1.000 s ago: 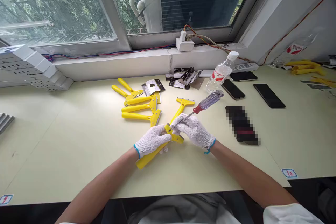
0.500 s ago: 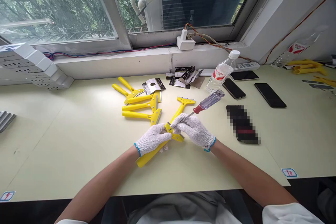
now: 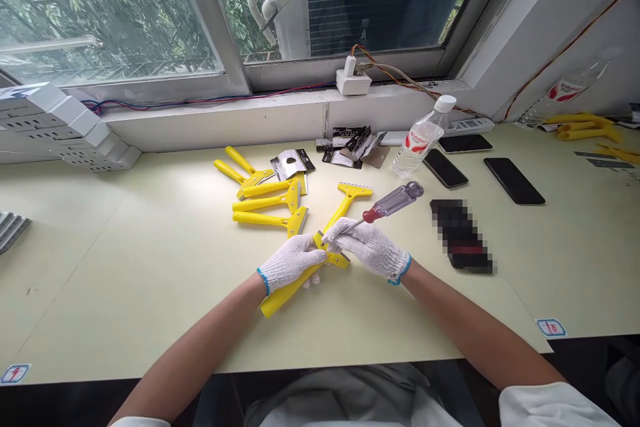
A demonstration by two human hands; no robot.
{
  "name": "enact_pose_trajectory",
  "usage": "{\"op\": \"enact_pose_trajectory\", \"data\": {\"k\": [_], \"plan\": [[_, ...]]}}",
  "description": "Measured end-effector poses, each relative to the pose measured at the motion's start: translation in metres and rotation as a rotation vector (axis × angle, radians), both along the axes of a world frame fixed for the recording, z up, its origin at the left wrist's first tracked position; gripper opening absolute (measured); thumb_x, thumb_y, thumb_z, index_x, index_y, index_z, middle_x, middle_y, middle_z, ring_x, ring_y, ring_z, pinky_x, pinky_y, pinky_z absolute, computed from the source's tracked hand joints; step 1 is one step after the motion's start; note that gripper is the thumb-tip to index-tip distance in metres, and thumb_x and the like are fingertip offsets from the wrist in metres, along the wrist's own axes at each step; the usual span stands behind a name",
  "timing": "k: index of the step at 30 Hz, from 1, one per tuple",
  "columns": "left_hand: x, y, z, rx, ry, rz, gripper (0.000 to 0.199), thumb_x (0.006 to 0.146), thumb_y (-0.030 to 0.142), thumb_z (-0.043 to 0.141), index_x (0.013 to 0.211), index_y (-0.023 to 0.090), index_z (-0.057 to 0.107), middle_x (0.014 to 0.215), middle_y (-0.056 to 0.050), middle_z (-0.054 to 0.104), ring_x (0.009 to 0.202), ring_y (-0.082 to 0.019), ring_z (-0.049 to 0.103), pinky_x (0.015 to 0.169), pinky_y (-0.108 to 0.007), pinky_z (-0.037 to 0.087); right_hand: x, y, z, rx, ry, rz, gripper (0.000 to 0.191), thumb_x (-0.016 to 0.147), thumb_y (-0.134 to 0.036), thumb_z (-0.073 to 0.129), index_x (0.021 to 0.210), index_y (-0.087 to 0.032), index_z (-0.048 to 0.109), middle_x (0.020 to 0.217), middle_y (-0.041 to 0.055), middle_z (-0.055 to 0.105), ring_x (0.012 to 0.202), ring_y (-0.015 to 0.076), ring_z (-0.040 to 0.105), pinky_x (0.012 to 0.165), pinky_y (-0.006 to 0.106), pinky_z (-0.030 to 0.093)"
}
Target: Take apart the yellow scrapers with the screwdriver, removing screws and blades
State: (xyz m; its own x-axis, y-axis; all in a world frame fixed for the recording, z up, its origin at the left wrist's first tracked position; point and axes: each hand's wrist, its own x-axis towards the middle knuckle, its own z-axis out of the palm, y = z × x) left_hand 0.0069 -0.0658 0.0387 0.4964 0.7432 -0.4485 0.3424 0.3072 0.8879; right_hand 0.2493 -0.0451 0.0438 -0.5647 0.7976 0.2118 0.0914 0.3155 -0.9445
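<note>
My left hand (image 3: 294, 263), in a white knit glove, is wrapped round a yellow scraper (image 3: 283, 299) whose handle points toward the table's front edge. In my right hand (image 3: 367, 247), also gloved, is the shaft of a screwdriver (image 3: 395, 203) with a clear and red handle; its tip is near the scraper head, and the exact contact is hidden by my fingers. A second yellow scraper (image 3: 345, 200) lies just beyond my hands. Several more yellow scrapers (image 3: 265, 219) lie to the left, with a black and white card (image 3: 293, 164) on top of some.
Black packaging cards (image 3: 353, 145) lie near the sill. To the right are a water bottle (image 3: 423, 137), a phone (image 3: 514, 181), two more phones and a pixelated dark item (image 3: 463, 236). White boxes (image 3: 65, 127) are stacked at the far left, by the window.
The screwdriver's handle has swung slightly lower and toward me. Both hands keep nearly the same place and grip.
</note>
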Motion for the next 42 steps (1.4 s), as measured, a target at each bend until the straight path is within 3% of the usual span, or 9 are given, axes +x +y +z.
{"op": "enact_pose_trajectory", "data": {"k": [10, 17, 21, 27, 30, 32, 35, 39, 42], "plan": [[0.005, -0.001, 0.008, 0.013, -0.100, 0.056, 0.046, 0.103, 0.060, 0.061, 0.113, 0.016, 0.068, 0.111, -0.014, 0.078, 0.059, -0.016, 0.073, 0.045, -0.025, 0.056, -0.015, 0.009, 0.040, 0.145, -0.190, 0.036, 0.038, 0.112, -0.038, 0.045, 0.087, -0.020, 0.066, 0.087, 0.0028, 0.068, 0.081, 0.0179, 0.063, 0.079, 0.034, 0.049], [0.004, -0.001, 0.005, -0.004, -0.089, 0.058, 0.036, 0.102, 0.051, 0.061, 0.109, 0.016, 0.065, 0.106, -0.013, 0.078, 0.060, -0.016, 0.073, 0.046, -0.024, 0.057, -0.024, 0.004, 0.075, 0.215, -0.113, -0.166, 0.008, 0.097, -0.025, 0.063, 0.101, -0.021, 0.069, 0.093, 0.0018, 0.070, 0.076, 0.0155, 0.060, 0.074, 0.031, 0.049], [0.003, -0.001, 0.000, -0.001, -0.094, 0.055, 0.039, 0.102, 0.053, 0.062, 0.112, 0.016, 0.065, 0.106, -0.014, 0.078, 0.060, -0.017, 0.074, 0.045, -0.024, 0.056, -0.027, -0.003, 0.088, 0.253, -0.010, -0.278, 0.022, 0.090, -0.022, 0.074, 0.111, -0.022, 0.067, 0.098, 0.0014, 0.073, 0.079, 0.0151, 0.066, 0.078, 0.032, 0.054], [0.003, -0.001, 0.000, -0.011, -0.080, 0.052, 0.038, 0.103, 0.053, 0.060, 0.109, 0.016, 0.065, 0.086, -0.008, 0.076, 0.058, -0.017, 0.072, 0.047, -0.025, 0.056, -0.029, -0.006, 0.093, 0.295, 0.161, -0.523, 0.043, 0.088, -0.040, 0.087, 0.121, -0.026, 0.064, 0.091, -0.0013, 0.072, 0.071, 0.0144, 0.067, 0.069, 0.030, 0.056], [0.003, 0.000, 0.003, -0.027, -0.061, 0.056, 0.034, 0.102, 0.050, 0.060, 0.105, 0.017, 0.065, 0.077, -0.007, 0.074, 0.058, -0.018, 0.072, 0.047, -0.025, 0.055, -0.025, -0.004, 0.103, 0.481, 0.196, -0.633, 0.031, 0.098, -0.047, 0.077, 0.117, -0.027, 0.061, 0.094, -0.0001, 0.071, 0.071, 0.0143, 0.067, 0.067, 0.029, 0.055], [0.002, 0.000, 0.004, -0.038, -0.058, 0.054, 0.028, 0.100, 0.045, 0.061, 0.104, 0.017, 0.065, 0.079, -0.007, 0.075, 0.061, -0.019, 0.073, 0.048, -0.026, 0.056, -0.020, -0.002, 0.112, 0.666, 0.116, -0.673, 0.019, 0.108, -0.044, 0.063, 0.105, -0.026, 0.059, 0.090, 0.0002, 0.069, 0.065, 0.0125, 0.063, 0.065, 0.029, 0.052], [0.000, 0.001, 0.005, -0.046, -0.020, 0.034, 0.019, 0.096, 0.037, 0.062, 0.101, 0.018, 0.063, 0.076, -0.006, 0.075, 0.061, -0.020, 0.074, 0.050, -0.027, 0.057, -0.010, 0.002, 0.129, 0.861, -0.162, -0.624, 0.029, 0.115, -0.038, 0.050, 0.090, -0.023, 0.057, 0.077, -0.0004, 0.065, 0.061, 0.0122, 0.059, 0.062, 0.029, 0.043], [-0.002, 0.001, 0.006, -0.045, 0.007, 0.014, 0.014, 0.094, 0.033, 0.060, 0.098, 0.019, 0.061, 0.072, -0.006, 0.075, 0.058, -0.019, 0.072, 0.051, -0.026, 0.056, 0.008, 0.003, 0.149, 0.956, -0.551, -0.579, 0.039, 0.114, -0.038, 0.047, 0.079, -0.022, 0.053, 0.067, 0.0012, 0.060, 0.054, 0.0133, 0.049, 0.055, 0.033, 0.025], [-0.003, 0.001, 0.005, -0.039, -0.004, 0.003, 0.016, 0.095, 0.033, 0.059, 0.102, 0.019, 0.063, 0.074, -0.006, 0.076, 0.056, -0.018, 0.070, 0.050, -0.025, 0.054, 0.024, 0.001, 0.160, 0.954, -0.609, -0.418, 0.034, 0.112, -0.038, 0.050, 0.083, -0.023, 0.058, 0.066, 0.0010, 0.062, 0.054, 0.0152, 0.053, 0.055, 0.033, 0.027]]}}
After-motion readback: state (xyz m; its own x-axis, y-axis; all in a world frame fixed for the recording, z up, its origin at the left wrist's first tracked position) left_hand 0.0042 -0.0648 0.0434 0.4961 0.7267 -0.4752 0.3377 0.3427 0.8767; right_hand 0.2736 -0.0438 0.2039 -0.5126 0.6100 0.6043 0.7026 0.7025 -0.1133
